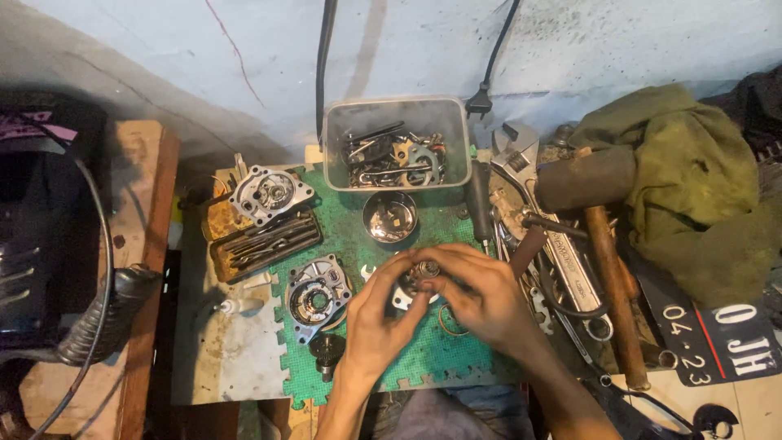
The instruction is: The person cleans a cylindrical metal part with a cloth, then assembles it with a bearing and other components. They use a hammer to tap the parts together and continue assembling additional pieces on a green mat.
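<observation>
Over the green mat (pixel 423 358), I see left hand (pixel 376 322) and right hand (pixel 481 297) pinching a small round metal part (pixel 423 270) together, steadying it

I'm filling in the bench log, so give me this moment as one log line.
left hand: holds small round metal part | right hand: same part, fingertips | surface: green foam mat | nearby: metal bowl, parts tub

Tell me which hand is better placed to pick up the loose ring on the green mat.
Right. The right hand lies directly beside the ring; the left hand sits farther left, fingers on the small metal part.
</observation>
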